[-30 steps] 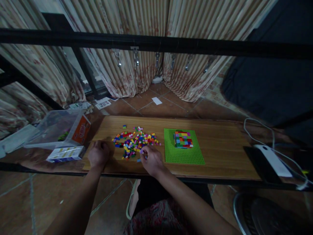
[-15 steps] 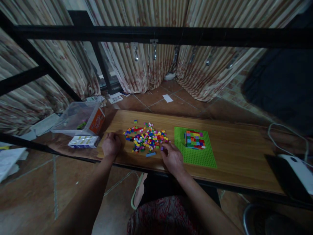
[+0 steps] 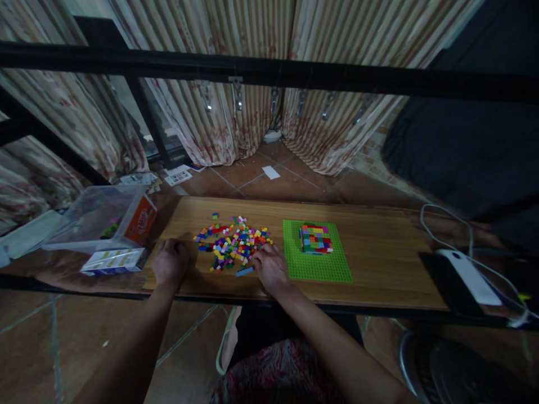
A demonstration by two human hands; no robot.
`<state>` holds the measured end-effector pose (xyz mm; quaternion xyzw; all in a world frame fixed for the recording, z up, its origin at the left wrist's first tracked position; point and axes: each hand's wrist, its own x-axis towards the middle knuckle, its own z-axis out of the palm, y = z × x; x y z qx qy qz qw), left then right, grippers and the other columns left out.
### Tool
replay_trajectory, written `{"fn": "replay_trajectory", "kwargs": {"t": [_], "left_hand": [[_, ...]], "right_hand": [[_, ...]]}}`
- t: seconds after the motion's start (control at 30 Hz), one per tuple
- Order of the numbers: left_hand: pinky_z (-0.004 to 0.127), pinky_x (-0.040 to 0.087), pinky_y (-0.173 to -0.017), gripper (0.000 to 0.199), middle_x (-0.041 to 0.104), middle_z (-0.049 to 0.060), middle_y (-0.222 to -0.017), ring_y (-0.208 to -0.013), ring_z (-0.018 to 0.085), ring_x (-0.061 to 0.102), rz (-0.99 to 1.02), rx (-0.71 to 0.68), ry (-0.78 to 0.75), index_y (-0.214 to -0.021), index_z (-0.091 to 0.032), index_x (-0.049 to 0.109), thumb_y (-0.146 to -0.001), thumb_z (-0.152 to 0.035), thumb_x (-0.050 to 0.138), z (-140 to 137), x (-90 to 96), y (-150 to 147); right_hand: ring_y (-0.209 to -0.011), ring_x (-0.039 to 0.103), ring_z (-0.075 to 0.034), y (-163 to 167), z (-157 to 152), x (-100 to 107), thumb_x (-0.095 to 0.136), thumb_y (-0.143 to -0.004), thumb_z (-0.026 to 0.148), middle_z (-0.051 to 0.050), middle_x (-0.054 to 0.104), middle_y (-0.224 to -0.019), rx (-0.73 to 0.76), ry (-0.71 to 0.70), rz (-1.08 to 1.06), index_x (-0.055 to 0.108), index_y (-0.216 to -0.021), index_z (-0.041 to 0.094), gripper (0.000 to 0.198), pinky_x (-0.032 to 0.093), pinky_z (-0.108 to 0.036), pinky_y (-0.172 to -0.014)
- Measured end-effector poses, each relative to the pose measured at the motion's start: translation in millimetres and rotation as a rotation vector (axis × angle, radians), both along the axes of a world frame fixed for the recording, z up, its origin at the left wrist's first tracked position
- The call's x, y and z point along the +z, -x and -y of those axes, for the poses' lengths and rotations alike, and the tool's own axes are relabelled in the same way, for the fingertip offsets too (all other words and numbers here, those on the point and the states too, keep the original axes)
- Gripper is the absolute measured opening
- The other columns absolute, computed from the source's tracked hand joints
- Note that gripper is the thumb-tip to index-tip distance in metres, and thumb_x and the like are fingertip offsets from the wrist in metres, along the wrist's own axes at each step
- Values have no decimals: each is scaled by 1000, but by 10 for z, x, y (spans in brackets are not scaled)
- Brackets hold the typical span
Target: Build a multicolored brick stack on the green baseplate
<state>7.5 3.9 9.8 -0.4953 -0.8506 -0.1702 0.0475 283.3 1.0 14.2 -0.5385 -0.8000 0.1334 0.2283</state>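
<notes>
Table: wooden bench top [image 3: 379, 269], lengthwise across the view; all places below are relative to the green board [image 3: 318, 268] on it.
Slipper: pale green [image 3: 222, 353], on the floor nearer than the board and to its left.
Right hand: [image 3: 270, 268] just left of the board, back up, fingertips bent down at the pile's edge. Can't tell if a brick is pinched; fingers hide it.
Left hand: [image 3: 170, 262] well left of the board, beyond the pile, resting on wood, fingers curled. No brick visible; can't see inside. Hands well apart.
Blue brick: long one [image 3: 245, 271], left of the board, just beside the right fingertips. Touching or not, can't tell.
Loose pile: mixed small bricks [image 3: 242, 244], spread left of the board, between the hands.
Done: one multicolour block [image 3: 316, 240], bricks packed side by side, sitting on the board's far half. Reads as well started.
Left: pile not attached to anything; board's near half bare. Final size unknown, so no percentage from me.
Stray brick: [image 3: 215, 215] far left of the board, beyond the pile.
Carton: [image 3: 113, 262] far left of the board, in front of the clear box [image 3: 90, 205].
White device: [image 3: 469, 275] far right of the board, cable alongside.
Paper: white sheet [image 3: 270, 172] on floor tiles beyond the board.
Curtains: striped [image 3: 236, 129], farthest back.
</notes>
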Motion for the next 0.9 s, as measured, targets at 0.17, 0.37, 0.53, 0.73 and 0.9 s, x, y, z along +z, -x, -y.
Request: {"fn": "replay_trajectory", "kwargs": {"t": [0.17, 0.37, 0.53, 0.73, 0.9], "left_hand": [[30, 41, -61, 27, 64, 11, -94, -79, 24, 60, -12, 5, -2, -92, -17, 64, -86, -31, 42, -16, -12, 20], [32, 43, -64, 27, 63, 12, -94, -82, 25, 60, 14, -8, -13, -92, -18, 64, -86, -32, 42, -4, 12, 9], [32, 43, -65, 26, 63, 12, -99, -85, 25, 60, 26, -17, -4, -95, -18, 64, -87, -31, 42, 1, 2, 20], [31, 41, -63, 27, 64, 13, -99, -83, 24, 60, -2, 2, 31, -95, -15, 64, -88, -30, 42, -1, 30, -5], [30, 39, -62, 26, 64, 11, -97, -82, 23, 59, -9, 6, 28, -94, -17, 64, -87, -30, 42, 6, 51, -41]], "right_hand": [[-91, 54, -20, -108, 92, 119, 56, -88, 20, -3, 63, -89, 23, -55, -117, 70, -83, 23, 15, 41, -34, -90], [-91, 57, -21, -618, 271, 155, 52, -91, 24, -5, 65, -93, -89, -70, -205, 71, -93, 24, 19, 45, -35, -84], [-93, 58, -21, -1072, 363, 103, 53, -91, 29, -6, 65, -95, -197, -91, -237, 71, -95, 24, 19, 47, -36, -84], [-92, 59, -23, -1341, 438, 43, 54, -90, 35, -7, 67, -94, -311, -73, -264, 70, -91, 22, 21, 47, -38, -84], [-91, 61, -23, -1192, 450, 38, 53, -89, 36, -6, 69, -93, -293, -22, -313, 69, -91, 23, 21, 47, -38, -83]]}}
